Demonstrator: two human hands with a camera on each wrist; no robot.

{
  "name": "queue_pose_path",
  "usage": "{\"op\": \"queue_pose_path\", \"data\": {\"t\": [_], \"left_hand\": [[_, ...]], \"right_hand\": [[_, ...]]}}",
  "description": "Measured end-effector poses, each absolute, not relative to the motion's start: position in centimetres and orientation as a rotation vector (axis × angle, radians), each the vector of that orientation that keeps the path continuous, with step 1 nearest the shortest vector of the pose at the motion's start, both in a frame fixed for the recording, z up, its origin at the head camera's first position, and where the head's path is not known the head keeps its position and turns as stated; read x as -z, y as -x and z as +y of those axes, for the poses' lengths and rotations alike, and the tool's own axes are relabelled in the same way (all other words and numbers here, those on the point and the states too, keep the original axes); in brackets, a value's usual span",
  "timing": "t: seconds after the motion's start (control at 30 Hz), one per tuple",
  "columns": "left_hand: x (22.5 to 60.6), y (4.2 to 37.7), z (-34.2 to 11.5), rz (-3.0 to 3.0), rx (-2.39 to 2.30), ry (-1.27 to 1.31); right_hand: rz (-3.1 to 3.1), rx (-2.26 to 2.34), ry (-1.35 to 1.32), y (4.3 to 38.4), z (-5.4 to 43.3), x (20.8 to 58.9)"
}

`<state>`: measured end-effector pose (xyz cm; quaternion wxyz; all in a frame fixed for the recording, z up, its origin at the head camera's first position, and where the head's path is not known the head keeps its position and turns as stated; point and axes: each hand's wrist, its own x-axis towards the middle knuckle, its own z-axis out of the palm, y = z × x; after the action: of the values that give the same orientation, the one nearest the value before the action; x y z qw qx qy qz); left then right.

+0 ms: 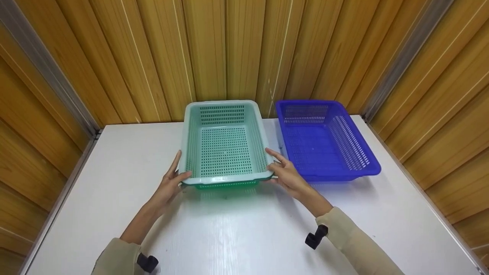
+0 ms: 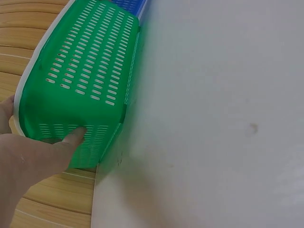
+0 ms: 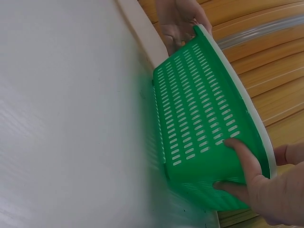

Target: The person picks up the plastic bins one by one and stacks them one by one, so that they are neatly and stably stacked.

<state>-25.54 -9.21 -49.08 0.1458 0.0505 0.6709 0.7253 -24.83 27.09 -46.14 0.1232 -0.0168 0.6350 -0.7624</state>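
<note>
A rectangular slotted plastic basket [image 1: 229, 178] stands near the back wall, pale mint inside and along the rim. Its outside [image 2: 80, 108] is green in the wrist views, with rows of slots. My left hand [image 1: 168, 187] grips the near left corner, thumb over the rim and a finger stretched along the side. At the near right corner my right hand [image 1: 291, 179] holds the rim. Two of its fingers [image 3: 244, 159] press against the green wall in the right wrist view. Nothing lies inside the basket.
To the right, close beside it, is a blue slotted basket [image 1: 336, 177] on the white table [image 1: 225, 236]. Wood-look panel walls [image 1: 244, 49] rise behind the table and on both sides. Small black devices [image 1: 316, 236] sit at both sleeve cuffs.
</note>
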Motion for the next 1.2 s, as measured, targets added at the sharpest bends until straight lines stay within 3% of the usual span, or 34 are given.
{"op": "queue_pose_path", "data": {"t": [0.37,0.8,1.2], "left_hand": [[47.1,25.2,-9.1,2.078,-2.043,-0.097],[42.8,24.1,-8.4,2.391,-2.115,0.266],[40.8,22.3,-1.3,2.319,-2.307,-0.132]], "right_hand": [[1.918,2.111,0.075,24.7,27.5,44.5],[2.037,2.006,0.189,24.0,32.0,41.4],[2.058,2.146,0.166,23.3,39.2,40.2]]}}
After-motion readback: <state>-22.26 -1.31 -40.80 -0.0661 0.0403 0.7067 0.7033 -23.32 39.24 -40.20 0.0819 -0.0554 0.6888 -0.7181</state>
